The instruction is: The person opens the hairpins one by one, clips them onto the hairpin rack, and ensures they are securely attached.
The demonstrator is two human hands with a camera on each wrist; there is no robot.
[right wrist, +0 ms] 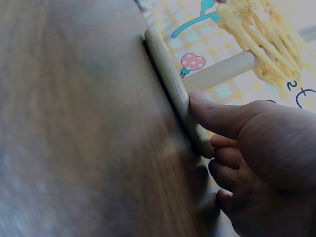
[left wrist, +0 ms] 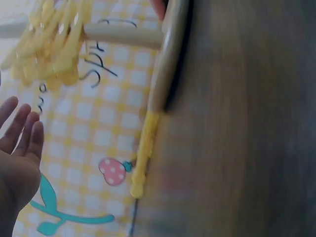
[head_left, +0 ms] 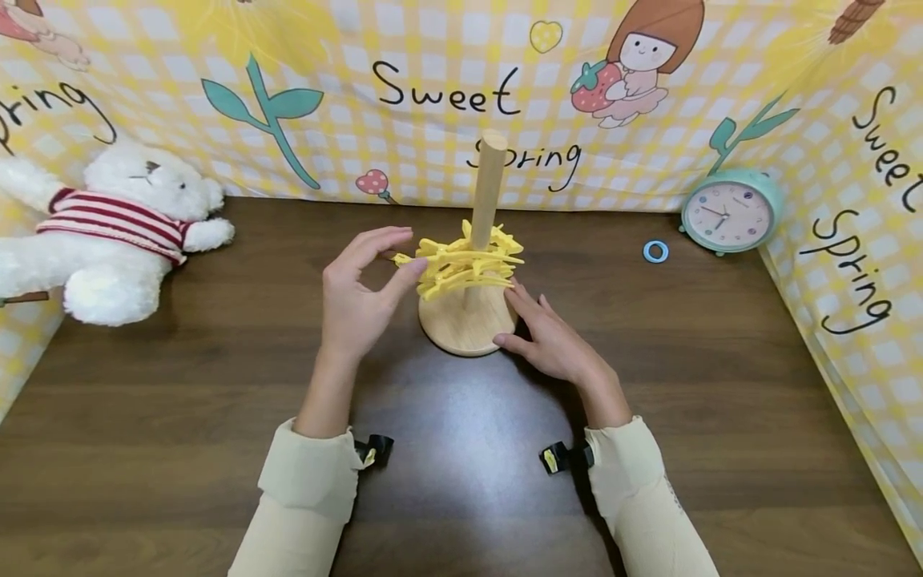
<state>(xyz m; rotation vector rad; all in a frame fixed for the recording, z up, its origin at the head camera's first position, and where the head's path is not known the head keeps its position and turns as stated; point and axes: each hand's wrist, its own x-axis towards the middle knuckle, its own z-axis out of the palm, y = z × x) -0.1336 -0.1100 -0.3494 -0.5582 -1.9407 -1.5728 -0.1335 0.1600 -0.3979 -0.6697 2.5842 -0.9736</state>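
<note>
A wooden post stands upright on a round wooden base [head_left: 469, 328]. Partway up the post [head_left: 490, 184], above the base, sits a tangled cluster of thin yellow plastic pieces [head_left: 472, 268]; their exact kind I cannot tell. My left hand [head_left: 353, 296] is raised at the cluster's left side, fingers spread; the left wrist view shows a gap between its fingers and the pieces. With thumb on top and fingers at the edge, my right hand [right wrist: 261, 148] pinches the base's rim. Beyond the base, another yellow piece [left wrist: 144, 158] lies on the table.
At the left sits a white teddy bear [head_left: 122, 232] in a striped shirt. A mint alarm clock [head_left: 731, 212] stands at the back right, beside a small blue ring [head_left: 655, 252]. Patterned yellow cloth [head_left: 433, 48] walls the brown table [head_left: 180, 449] on three sides.
</note>
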